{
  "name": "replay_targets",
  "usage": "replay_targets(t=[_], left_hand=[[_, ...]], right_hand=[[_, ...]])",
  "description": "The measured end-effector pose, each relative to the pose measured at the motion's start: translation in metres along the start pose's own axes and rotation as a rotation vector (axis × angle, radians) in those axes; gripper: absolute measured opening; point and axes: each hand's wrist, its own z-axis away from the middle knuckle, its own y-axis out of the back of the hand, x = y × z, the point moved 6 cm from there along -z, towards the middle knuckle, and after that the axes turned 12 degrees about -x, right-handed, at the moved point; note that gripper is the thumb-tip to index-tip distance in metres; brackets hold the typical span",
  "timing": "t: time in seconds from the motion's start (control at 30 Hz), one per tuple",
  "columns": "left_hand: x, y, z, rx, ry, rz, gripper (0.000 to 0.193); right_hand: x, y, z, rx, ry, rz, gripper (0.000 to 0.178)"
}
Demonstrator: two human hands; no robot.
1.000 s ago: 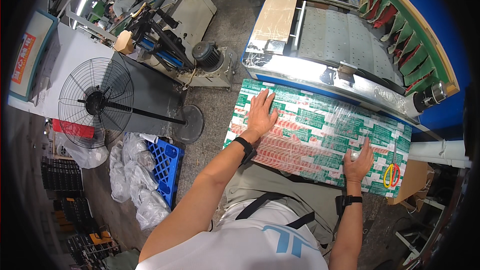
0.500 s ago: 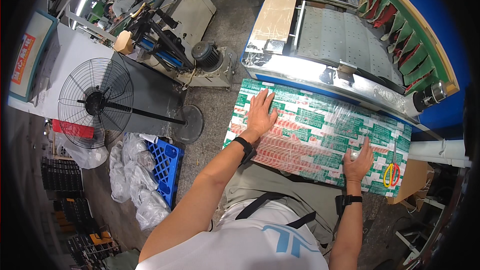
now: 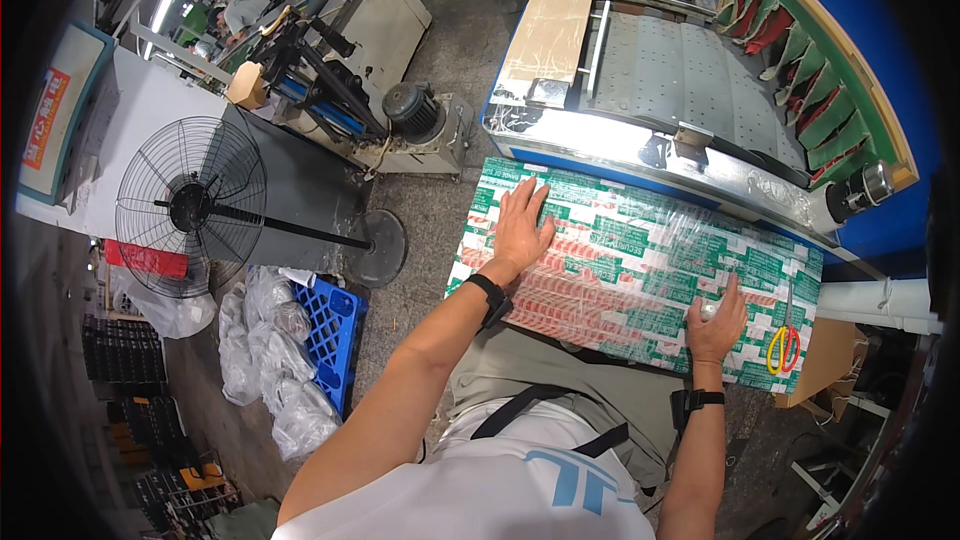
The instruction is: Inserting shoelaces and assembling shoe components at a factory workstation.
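A table board (image 3: 590, 325) covered in clear film over green, white and red tape lies before me. My left hand (image 3: 521, 232) rests flat on its left part, fingers stretched out and spread, holding nothing. Near the front edge on the right, my right hand (image 3: 719, 324) touches the board with its fingers curled. Between its thumb and fingers sits a small whitish round thing (image 3: 709, 310), too small to name. To the right of that hand lie scissors (image 3: 783, 350) with yellow and red handles, blades pointing away from me.
Beyond the board stands a machine with grey perforated plates (image 3: 660, 70) and a cardboard piece (image 3: 548, 35) on its left. A large fan (image 3: 190, 206) stands left, by a blue plastic pallet (image 3: 335, 340) and clear plastic bags (image 3: 275, 350). A cardboard box (image 3: 822, 360) is beneath the board's right end.
The perforated plates on the machine have shifted slightly, so their seams lie differently. Both hands and the scissors stay in the same places.
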Motion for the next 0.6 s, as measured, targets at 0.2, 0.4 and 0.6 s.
replay_targets(t=[0.2,0.4,0.6], left_hand=[[0.0005,0.0,-0.0007,0.004,-0.004,0.005,0.061],[-0.0003,-0.0003,-0.0003,0.007,-0.005,0.001,0.062],[0.0008,0.0003,-0.0004,-0.003,0.002,0.005,0.062]], right_hand=[[-0.0003,0.0004,0.0002,0.022,0.019,0.017,0.089],[-0.0029,0.0025,-0.0001,0.027,0.022,0.013,0.088],[0.0018,-0.0012,-0.0001,-0.005,-0.003,0.004,0.089]])
